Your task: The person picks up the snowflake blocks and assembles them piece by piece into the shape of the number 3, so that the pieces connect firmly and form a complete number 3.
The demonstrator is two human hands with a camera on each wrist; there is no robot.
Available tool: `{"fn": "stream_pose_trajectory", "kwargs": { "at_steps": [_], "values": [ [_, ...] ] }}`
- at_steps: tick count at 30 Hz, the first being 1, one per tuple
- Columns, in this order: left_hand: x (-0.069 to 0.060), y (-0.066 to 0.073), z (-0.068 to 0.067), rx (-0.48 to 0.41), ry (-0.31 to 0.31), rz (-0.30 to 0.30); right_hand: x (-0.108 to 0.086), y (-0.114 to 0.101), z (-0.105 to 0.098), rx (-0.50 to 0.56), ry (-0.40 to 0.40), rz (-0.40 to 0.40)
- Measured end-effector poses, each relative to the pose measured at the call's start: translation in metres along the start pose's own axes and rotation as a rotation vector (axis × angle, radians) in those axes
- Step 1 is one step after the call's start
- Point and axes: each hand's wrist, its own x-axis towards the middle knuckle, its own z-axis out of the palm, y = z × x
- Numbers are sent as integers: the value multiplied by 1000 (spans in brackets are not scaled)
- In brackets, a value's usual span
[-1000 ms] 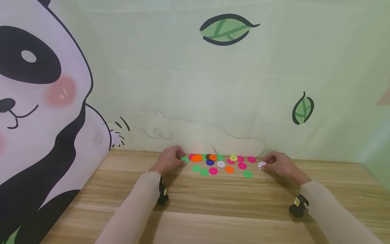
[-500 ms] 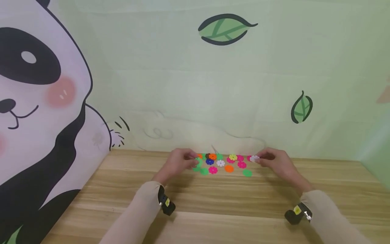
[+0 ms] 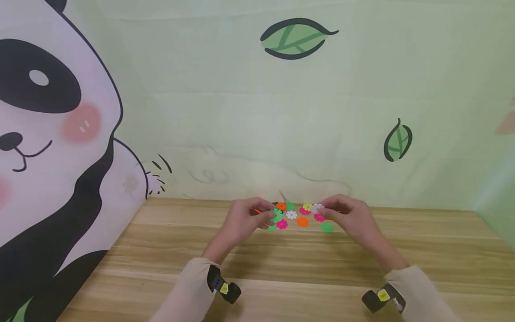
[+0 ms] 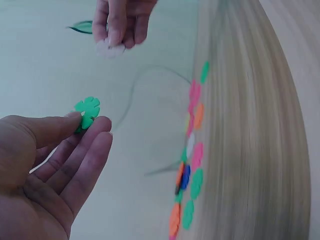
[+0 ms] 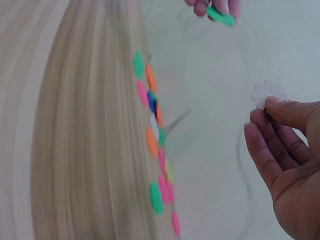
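Note:
My left hand (image 3: pixel 248 220) pinches a green snowflake disc (image 4: pixel 88 111) between thumb and fingers, raised off the table. Opposite it, my right hand (image 3: pixel 354 218) pinches a white snowflake disc (image 5: pixel 268 93) by its edge. A gap separates the two discs in the head view. Behind and below them several more notched discs lie on the table, among them a white one (image 3: pixel 291 215), an orange one (image 3: pixel 302 222), a pink one (image 3: pixel 282 224) and a green one (image 3: pixel 327 228). The left hand hides some discs at the left end of the group.
The wooden table (image 3: pixel 306 259) reaches back to a pale green cloth wall (image 3: pixel 225 112). A large printed panda (image 3: pixel 92 188) and leaves decorate the cloth. A small black camera (image 3: pixel 230 293) sits on the left wrist, and another (image 3: pixel 375 301) on the right.
Both hands have come up from the table and moved toward each other, the left going right with the green disc, the right going left with the white disc.

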Motion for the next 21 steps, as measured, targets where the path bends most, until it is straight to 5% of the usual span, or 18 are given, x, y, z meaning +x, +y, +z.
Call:
{"fn": "stream_pose_trajectory", "kwargs": {
  "at_steps": [11,21],
  "values": [
    [-16,12,9,-171,-38,-18,-12,-21,23,183,8,-95],
    [-20,18,11,-265,-50,-47,-20,-28,34,237,15,-113]
  ]
}}
